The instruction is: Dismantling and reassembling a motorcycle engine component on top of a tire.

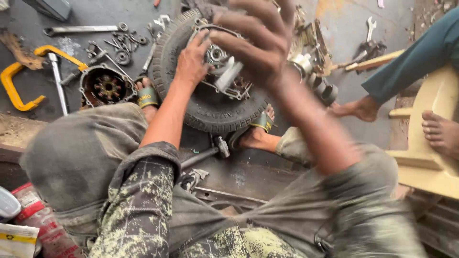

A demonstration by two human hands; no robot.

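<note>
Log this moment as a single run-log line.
left hand: resting on tyre | right hand: blurred, over wheel hub | hammer: on floor by feet | second person's foot: right

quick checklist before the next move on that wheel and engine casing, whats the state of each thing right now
1. Left hand braces the wheel at the casing's edge: ok.
2. Right hand over the engine casing: blurred, grip cannot tell.
3. Wheel held between both sandalled feet: ok.
4. Loose bolts and washers scattered on the floor, none gathered: not ok.
5. Hammer lies on the floor below the wheel, untouched: ok.
6. Another person's bare foot rests close to the parts at the right: not ok.
</note>
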